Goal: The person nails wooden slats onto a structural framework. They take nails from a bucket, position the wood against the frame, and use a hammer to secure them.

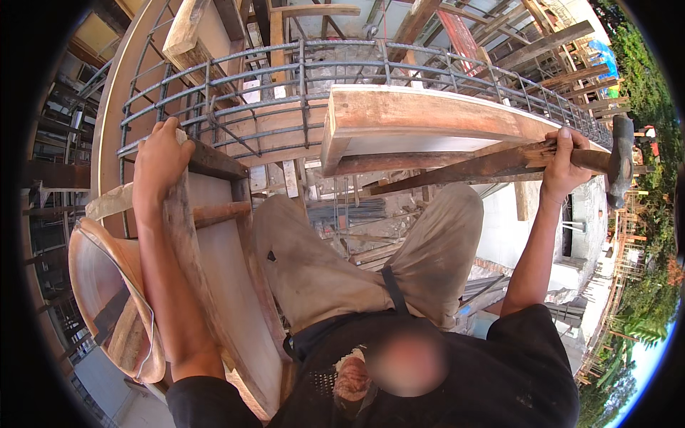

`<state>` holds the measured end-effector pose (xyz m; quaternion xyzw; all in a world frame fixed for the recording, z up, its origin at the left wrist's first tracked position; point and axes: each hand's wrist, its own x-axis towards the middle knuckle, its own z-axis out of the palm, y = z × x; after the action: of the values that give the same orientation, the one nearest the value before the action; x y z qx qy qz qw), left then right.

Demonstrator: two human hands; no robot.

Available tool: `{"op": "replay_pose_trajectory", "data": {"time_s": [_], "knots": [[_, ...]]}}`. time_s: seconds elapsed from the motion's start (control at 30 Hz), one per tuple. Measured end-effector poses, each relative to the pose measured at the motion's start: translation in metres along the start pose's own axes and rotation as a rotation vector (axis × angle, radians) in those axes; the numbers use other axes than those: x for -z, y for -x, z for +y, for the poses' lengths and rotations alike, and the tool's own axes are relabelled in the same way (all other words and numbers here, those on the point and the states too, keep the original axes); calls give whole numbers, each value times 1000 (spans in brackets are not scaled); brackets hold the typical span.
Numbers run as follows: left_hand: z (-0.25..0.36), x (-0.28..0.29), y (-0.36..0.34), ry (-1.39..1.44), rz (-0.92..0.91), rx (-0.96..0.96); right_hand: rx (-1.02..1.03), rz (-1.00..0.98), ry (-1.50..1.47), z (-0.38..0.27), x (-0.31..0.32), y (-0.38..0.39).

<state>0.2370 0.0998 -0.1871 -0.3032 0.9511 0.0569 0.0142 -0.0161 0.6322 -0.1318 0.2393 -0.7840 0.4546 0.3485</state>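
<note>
Tan bucket: stands outside the left edge of the left panel, beside the left forearm. Thin wire handle lies along the rim; wood pieces show inside the mouth.

Left hand: closed over the timber at the far left corner of the left panel, fingers curled forward, close to the steel bars.

Left panel: timber-edged, pale board face. Runs alongside the left thigh, its far end near the bars. Brown crosspiece spans the frame near that end.

Rebar cage: long bars tied with cross-links, rusted in places. Passes beyond the far end of the left panel and continues toward the right.

Trousers: khaki, soiled, small dark mark on the left leg. Knees are bent and apart; black strap lies between the thighs.

Centre panel: reddish-brown timber edge, white face partly visible underneath. Sits beyond the knees, on the near side of the cage.

Dark timber: slants below the near edge of the centre panel. Left end tapers; right end is splintered and reaches the right hand.

Right hand: gripping the hammer by its handle, near the right end of the centre panel. Whether it also clasps the dark timber cannot be told.

Hammer: wooden handle, worn metal head, held just right of the centre panel's right end; head points outward.

Greenery: trees line the far right, past timber framing.
</note>
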Motion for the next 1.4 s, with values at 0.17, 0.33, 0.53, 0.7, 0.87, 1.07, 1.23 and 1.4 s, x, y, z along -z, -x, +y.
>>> {"op": "replay_pose_trajectory", "data": {"time_s": [0.17, 0.33, 0.53, 0.7, 0.87, 1.07, 1.23, 1.4], "knots": [[-2, -3, -5, -17, 26, -16, -14, 22, 19, 3, 1, -5], [3, 2, -3, -43, -9, 30, 12, 22, -31, 13, -5, 1], [8, 1, 0, -27, 44, 34, 3, 114, 93, 3, 7, -7], [13, 11, 3, -67, 2, 47, 132, -97, 400, -99, 13, 24], [-6, 6, 15, -58, -12, 106, -28, -1117, -253, -132, -121, 166], [22, 9, -3, -17, -52, 163, -624, -1421, -181, -79, -263, 353], [15, 10, 7, -34, -42, 180, -893, -1193, -326, -78, -306, 413], [19, 8, 1, -54, -14, 131, -987, -1143, -595, -71, -319, 427]]}}
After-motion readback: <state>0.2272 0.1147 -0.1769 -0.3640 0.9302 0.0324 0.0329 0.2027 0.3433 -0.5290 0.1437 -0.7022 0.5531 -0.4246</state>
